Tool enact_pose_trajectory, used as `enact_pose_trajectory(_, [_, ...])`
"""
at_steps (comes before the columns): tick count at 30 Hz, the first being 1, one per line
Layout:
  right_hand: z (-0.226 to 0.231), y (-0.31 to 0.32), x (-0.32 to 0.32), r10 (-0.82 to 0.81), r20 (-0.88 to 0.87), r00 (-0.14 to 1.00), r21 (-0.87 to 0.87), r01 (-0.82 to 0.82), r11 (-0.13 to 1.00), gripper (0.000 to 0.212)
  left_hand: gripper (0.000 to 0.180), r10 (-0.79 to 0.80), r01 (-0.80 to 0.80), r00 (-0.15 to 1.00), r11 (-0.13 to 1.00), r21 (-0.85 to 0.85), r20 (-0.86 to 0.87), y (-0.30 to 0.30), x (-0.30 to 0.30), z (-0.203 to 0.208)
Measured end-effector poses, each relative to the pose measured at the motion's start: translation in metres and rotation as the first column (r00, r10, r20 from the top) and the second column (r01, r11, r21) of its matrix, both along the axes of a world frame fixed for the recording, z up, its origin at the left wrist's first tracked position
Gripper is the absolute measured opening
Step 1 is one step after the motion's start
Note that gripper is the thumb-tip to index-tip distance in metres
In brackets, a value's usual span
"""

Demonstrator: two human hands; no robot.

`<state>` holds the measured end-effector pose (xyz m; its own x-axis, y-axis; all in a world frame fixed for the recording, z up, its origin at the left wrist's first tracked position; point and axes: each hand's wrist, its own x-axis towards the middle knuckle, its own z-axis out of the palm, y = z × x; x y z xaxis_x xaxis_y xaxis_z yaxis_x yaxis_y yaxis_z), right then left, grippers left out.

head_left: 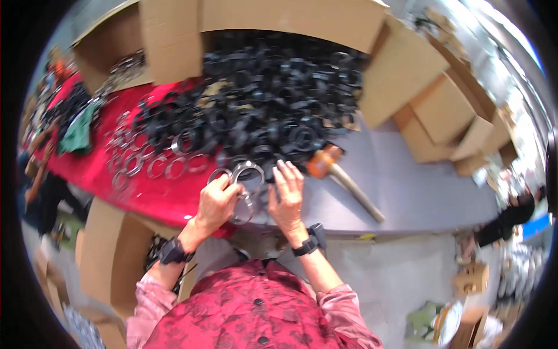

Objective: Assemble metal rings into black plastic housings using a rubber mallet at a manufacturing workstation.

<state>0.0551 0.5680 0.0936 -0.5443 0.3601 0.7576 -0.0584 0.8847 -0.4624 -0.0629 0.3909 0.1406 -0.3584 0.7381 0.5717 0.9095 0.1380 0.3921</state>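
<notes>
My left hand (218, 202) is closed around several shiny metal rings (249, 165) at the near edge of the table. One ring stands above my fingertips and another hangs below them. My right hand (287, 198) is just to the right, fingers stretched forward and somewhat apart, with nothing visible in it. Its fingertips reach the near edge of a big heap of black rings (273, 104); whether they touch any is unclear. Left of my left hand, more loose metal rings (175, 168) lie on a red cloth (157, 200).
A mallet with an orange head (319, 165) and wooden handle (357, 193) lies to the right on the grey tabletop (418, 192). Cardboard boxes (290, 17) border the heap at the back and right. An open carton (107, 256) stands below left. Other people work at far left and right.
</notes>
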Motion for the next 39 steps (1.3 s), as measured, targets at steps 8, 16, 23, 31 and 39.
enact_pose_trajectory(8, [-0.009, 0.073, 0.122, -0.489, 0.232, 0.841, 0.116, 0.475, 0.872, 0.065, 0.024, -0.293, 0.246, 0.948, 0.923, -0.297, -0.123, 0.093, 0.028, -0.028])
enact_pose_trajectory(16, [-0.038, 0.1, 0.157, -0.585, 0.392, 0.71, 0.261, 0.524, 0.811, 0.071, 0.038, -0.176, 0.121, 0.975, 0.935, -0.334, -0.138, 0.132, 0.03, -0.04])
enact_pose_trajectory(23, [-0.024, 0.108, 0.156, -0.577, 0.308, 0.756, 0.238, 0.526, 0.816, 0.064, 0.057, -0.236, 0.196, 0.943, 0.963, -0.184, -0.234, 0.122, 0.037, -0.017])
enact_pose_trajectory(31, [0.005, 0.034, 0.113, 0.061, 0.338, 0.939, -0.054, -0.046, 0.997, 0.049, 0.02, -0.028, 0.005, 0.992, 0.984, 0.18, 0.122, 0.061, 0.051, -0.042])
enact_pose_trajectory(39, [0.003, 0.015, 0.09, 0.134, 0.182, 0.974, -0.301, -0.074, 0.951, 0.007, 0.023, -0.05, -0.037, 0.921, 0.976, 0.215, 0.387, 0.034, 0.064, -0.061])
